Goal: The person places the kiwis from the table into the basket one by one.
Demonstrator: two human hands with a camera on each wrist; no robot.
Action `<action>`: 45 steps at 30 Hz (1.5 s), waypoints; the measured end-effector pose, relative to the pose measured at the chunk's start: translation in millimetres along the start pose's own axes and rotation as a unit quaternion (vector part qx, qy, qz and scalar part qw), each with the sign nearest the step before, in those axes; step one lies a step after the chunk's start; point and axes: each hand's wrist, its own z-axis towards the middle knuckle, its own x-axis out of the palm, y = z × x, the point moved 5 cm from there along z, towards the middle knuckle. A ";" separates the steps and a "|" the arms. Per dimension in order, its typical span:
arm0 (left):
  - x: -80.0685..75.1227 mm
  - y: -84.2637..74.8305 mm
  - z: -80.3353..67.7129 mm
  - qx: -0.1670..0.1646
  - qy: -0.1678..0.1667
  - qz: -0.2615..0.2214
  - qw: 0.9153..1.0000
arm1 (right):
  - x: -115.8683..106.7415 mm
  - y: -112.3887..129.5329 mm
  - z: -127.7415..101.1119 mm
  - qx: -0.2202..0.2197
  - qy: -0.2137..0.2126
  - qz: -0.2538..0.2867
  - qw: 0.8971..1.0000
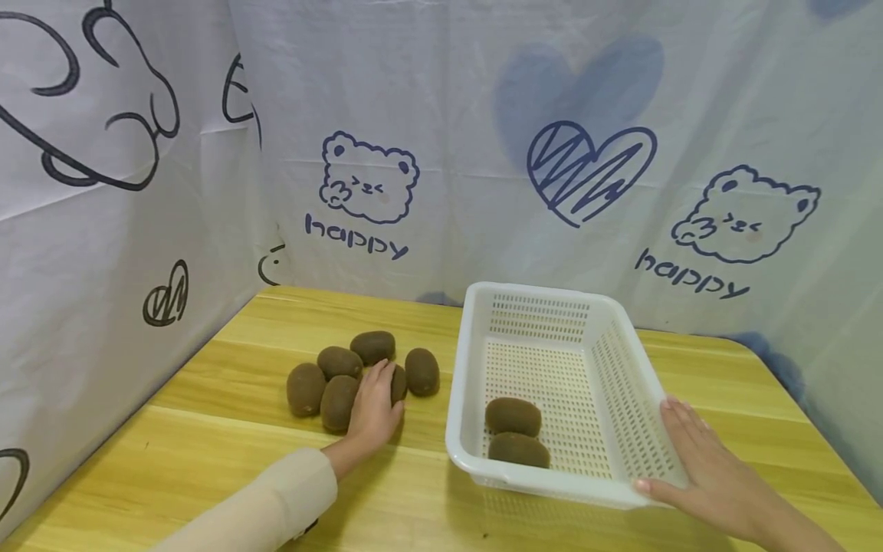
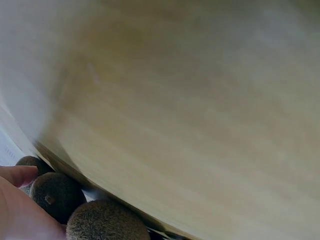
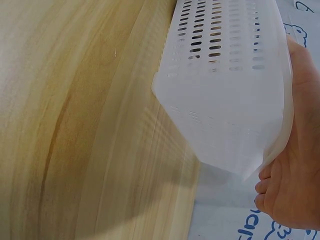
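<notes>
My left hand (image 1: pixel 373 406) reaches into a group of brown fuzzy kiwifruits on the table, its fingers and thumb around one kiwifruit (image 1: pixel 398 384) that is partly covered by the hand. In the left wrist view, the thumb lies beside a kiwifruit (image 2: pixel 57 197). A white plastic basket (image 1: pixel 548 479) with slotted walls stands to the right. Two kiwifruits lie at its near left, one the rear kiwifruit (image 1: pixel 513 416), the other the front kiwifruit (image 1: pixel 519 450). My right hand (image 1: pixel 717 475) grips the basket's rim at the near right corner.
Other loose kiwifruits surround the left hand, among them a far kiwifruit (image 1: pixel 372 347), a left kiwifruit (image 1: pixel 306 389) and a right kiwifruit (image 1: pixel 422 372) near the basket. The wooden table (image 1: pixel 248 445) meets a printed white cloth (image 1: pixel 469 222) behind and at the left.
</notes>
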 end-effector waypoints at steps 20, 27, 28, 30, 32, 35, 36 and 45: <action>-11.4 -1.2 8.2 0.031 0.024 -0.001 0.999 | 1.6 -2.0 -0.2 0.011 0.004 0.020 1.000; -16.8 2.4 9.0 0.042 0.035 -0.034 0.998 | 0.5 -1.1 -0.6 0.009 0.003 0.014 1.000; -18.3 2.8 8.9 0.042 0.034 -0.039 0.998 | 0.1 -1.0 -0.6 0.010 0.003 0.013 1.000; -21.7 3.4 9.0 0.046 0.028 -0.053 0.997 | 0.1 -1.2 -0.7 0.010 0.004 0.017 1.000; -25.0 4.0 8.9 0.049 0.020 -0.067 0.996 | 0.5 -1.5 -0.5 0.012 0.005 0.022 1.000; -30.1 4.8 8.7 0.053 0.006 -0.086 0.995 | 1.9 -2.2 0.0 0.014 0.006 0.029 0.999; -31.5 5.1 8.7 0.054 0.001 -0.088 0.995 | 2.0 -2.1 0.2 0.013 0.004 0.026 1.000; -41.2 6.4 6.2 0.061 -0.025 -0.079 0.995 | 1.3 -0.7 -1.4 0.003 -0.004 0.008 1.000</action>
